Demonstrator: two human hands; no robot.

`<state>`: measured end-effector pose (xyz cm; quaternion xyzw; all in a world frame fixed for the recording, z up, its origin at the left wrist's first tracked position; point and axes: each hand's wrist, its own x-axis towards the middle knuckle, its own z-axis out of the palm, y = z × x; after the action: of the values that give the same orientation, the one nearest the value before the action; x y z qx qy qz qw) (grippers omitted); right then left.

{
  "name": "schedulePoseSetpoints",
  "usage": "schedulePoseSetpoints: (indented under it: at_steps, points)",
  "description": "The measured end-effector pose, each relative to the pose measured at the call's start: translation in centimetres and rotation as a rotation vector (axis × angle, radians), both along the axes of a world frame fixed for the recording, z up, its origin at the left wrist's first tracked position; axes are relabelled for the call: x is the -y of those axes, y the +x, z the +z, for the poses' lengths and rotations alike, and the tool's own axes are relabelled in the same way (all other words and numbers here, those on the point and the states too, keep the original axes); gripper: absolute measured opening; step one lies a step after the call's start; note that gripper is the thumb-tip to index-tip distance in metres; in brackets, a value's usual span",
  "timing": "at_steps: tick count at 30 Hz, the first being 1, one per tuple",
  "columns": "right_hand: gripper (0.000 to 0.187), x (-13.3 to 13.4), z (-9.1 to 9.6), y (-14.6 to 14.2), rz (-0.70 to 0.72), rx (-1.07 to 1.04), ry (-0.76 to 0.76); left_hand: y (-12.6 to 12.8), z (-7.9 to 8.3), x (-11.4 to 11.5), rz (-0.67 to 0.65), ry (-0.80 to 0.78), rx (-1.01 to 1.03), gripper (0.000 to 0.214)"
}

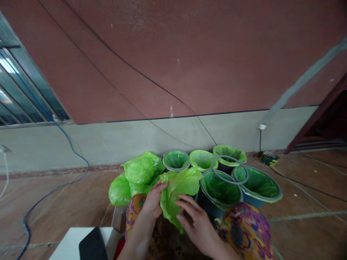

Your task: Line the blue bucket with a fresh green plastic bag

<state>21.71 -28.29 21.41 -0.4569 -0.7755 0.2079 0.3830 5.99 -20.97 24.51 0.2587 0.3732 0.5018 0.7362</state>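
A thin light-green plastic bag [180, 186] hangs crumpled in front of me, between my knees. My left hand [154, 198] pinches its left edge with thumb and fingers. On the other side, the spread fingers of my right hand [193, 218] lie against or just before the bag's lower right; whether they touch it is hard to tell. Just beyond stand several bins lined with green bags, among them a near bin [222, 189] and a right bin [260, 184]. Loose grey rings [230, 169] rest across their rims.
Filled green bags [141, 169] are heaped left of the bins. A white surface [67, 243] with a dark phone-like object [93, 245] is at lower left. A blue cable [61, 187] runs over the tiled floor. A small can [269, 159] stands by the wall.
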Motion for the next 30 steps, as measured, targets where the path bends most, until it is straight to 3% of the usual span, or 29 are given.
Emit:
schedulePoseSetpoints:
  at_steps: [2,5,8,12,19,26,28,30]
  points:
    - [0.041,-1.3,0.2,1.8,-0.214,-0.046,0.063,-0.9,0.5,0.6,0.029,0.009,-0.025,0.038]
    - [0.066,-4.3,0.5,4.3,-0.448,0.027,0.158,-2.0,1.6,1.5,0.069,0.018,-0.089,0.039]
    - [0.072,-6.6,0.9,5.9,-0.406,0.108,0.171,-2.7,2.4,2.1,0.029,0.033,-0.122,0.041]
    - [0.044,-7.4,1.3,6.6,-0.205,0.073,0.104,-4.0,2.9,2.2,-0.03,0.07,-0.159,0.042]
    - [0.028,-6.2,0.7,9.7,-0.643,-0.144,0.133,-7.6,0.8,0.7,0.214,0.0,-0.238,0.032]
    - [0.023,-5.0,0.3,10.9,-0.751,-0.284,0.054,-10.2,-0.2,-1.9,0.405,-0.004,-0.004,0.019]
    - [0.021,-4.8,0.5,10.4,-0.743,-0.332,0.055,-10.3,-0.7,-2.4,0.473,0.037,0.097,0.014]
    - [0.019,-4.6,1.0,9.5,-0.717,-0.363,0.048,-9.4,-1.4,-2.5,0.455,0.06,0.16,0.01]
